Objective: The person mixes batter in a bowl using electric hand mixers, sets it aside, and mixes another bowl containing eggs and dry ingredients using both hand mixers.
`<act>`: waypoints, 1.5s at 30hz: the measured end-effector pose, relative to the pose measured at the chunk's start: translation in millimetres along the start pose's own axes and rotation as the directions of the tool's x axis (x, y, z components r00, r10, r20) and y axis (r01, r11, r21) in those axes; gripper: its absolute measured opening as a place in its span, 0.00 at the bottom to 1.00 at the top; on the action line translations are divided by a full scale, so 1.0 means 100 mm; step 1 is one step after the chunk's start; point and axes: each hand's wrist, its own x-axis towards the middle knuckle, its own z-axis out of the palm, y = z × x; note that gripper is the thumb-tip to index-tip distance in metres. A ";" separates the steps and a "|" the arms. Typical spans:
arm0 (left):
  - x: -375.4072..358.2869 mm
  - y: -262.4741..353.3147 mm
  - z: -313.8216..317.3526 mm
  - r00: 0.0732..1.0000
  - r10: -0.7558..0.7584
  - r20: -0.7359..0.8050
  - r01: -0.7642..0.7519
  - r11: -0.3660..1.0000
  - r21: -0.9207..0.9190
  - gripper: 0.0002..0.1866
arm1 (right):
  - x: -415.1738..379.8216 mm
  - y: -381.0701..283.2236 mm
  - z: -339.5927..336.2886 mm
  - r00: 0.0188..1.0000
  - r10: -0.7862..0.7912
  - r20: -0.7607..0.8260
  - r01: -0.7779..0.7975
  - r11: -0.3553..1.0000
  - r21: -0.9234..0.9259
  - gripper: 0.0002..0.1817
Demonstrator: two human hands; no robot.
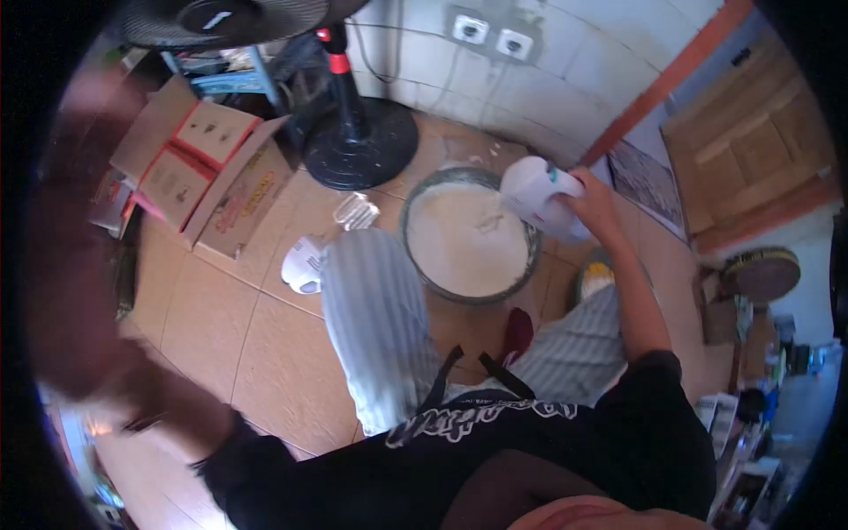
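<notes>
My right hand [594, 205] is wrapped round the handle of a white plastic jug-like container [528, 190], tilted over the right rim of a round basin. The basin [411, 252] has a dark greenish rim and holds a pale cream-coloured mass, with a small rough patch near its right side. On the far left my left arm is raised, and my left hand [99, 102] is smeared by motion near a cardboard box; its fingers cannot be made out. A second white plastic object [303, 265] with printing lies on the floor beside my left knee.
A black standing fan [358, 146] rises behind the basin. An open cardboard box [234, 208] with red-edged packs stands left. A clear ridged plastic piece [356, 212] lies on the tiled floor. A bowl with something yellow [597, 272] sits right, near a wooden door [751, 132].
</notes>
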 end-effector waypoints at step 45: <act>-1.04 -2.78 0.68 0.870 -0.490 0.045 0.487 0.871 0.072 0.29 | -0.66 -0.56 -0.27 0.918 0.329 -0.221 -0.314 0.944 0.105 0.19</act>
